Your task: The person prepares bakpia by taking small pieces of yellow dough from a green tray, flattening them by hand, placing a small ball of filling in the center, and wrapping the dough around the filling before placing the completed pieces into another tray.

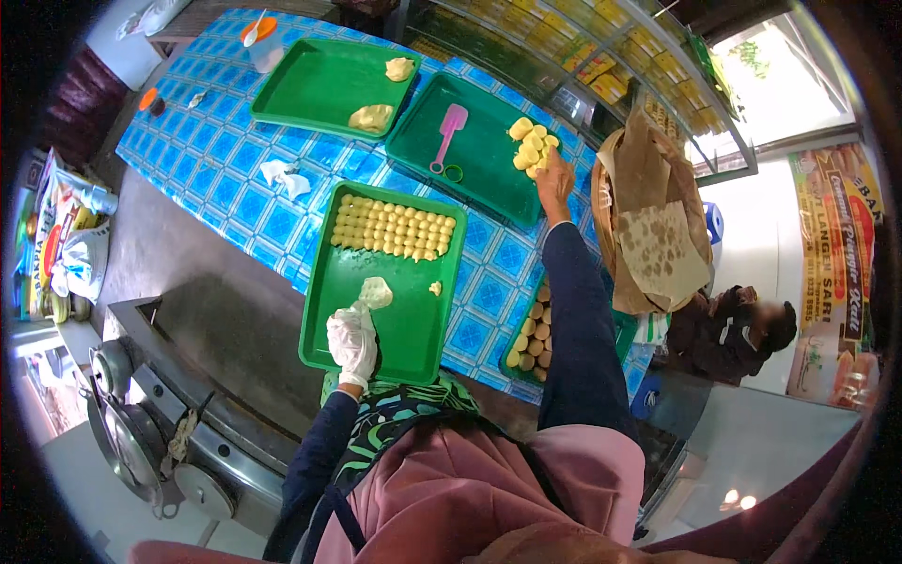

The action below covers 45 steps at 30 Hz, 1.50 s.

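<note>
My left hand (351, 342), in a white glove, rests low over the near green tray (313, 296), beside a flattened piece of pale dough (375, 292). Its fingers look curled, but their grip is unclear. Rows of small dough balls (394, 227) fill that tray's far part, and a small scrap (435, 288) lies to the right. My bare right hand (556, 180) reaches to a cluster of yellow pieces (532, 146) in the dark green tray (486, 194); its fingertips touch the cluster. A pink spatula (451, 130) and a green ring (453, 173) lie in that tray.
Another green tray (317, 84) holds two dough lumps. Round pieces (535, 331) fill a tray under my right arm. A paper-lined basket (652, 225) stands right, with a seated person (740, 328) beyond. Crumpled white plastic (285, 179) lies on the blue tablecloth (243, 204). Pots (130, 444) are lower left.
</note>
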### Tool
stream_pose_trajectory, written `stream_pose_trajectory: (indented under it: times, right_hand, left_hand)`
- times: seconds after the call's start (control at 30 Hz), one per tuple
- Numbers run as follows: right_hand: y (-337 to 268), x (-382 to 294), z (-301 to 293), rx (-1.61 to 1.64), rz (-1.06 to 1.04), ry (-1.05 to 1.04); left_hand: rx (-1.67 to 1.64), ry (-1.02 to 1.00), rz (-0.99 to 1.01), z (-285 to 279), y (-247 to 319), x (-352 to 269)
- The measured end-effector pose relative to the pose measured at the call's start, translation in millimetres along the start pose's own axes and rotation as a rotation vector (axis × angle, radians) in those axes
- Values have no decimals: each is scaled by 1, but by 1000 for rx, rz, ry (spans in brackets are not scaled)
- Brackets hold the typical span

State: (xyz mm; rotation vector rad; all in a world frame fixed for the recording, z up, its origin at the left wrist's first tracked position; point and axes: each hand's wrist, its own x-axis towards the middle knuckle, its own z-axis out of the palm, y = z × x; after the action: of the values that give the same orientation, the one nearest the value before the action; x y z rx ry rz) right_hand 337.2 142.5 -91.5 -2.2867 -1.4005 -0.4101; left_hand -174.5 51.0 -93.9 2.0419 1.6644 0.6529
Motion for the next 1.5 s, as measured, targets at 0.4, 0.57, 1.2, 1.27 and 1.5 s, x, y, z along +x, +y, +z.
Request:
stream_pose_trajectory:
  times: [0.4,0.57,1.2,1.27,1.5]
  right_hand:
    - [-70,-51,-40,911,336,-22]
    - [-216,-163,-77,1135,265,-521]
    - [-278,-246,-40,608,-141,-321]
    - [-279,-244,-33,619,-83,-362]
    - [-286,-248,-32,644,123,-501]
  left_hand:
    - [-144,-52,-223,5,3,7]
    - [-149,-67,-242,18,5,5]
    - [102,80,55,16,0,4]
    - [-4,78,12,19,-1,14]
    - [-71,10,-7,18,-9,21]
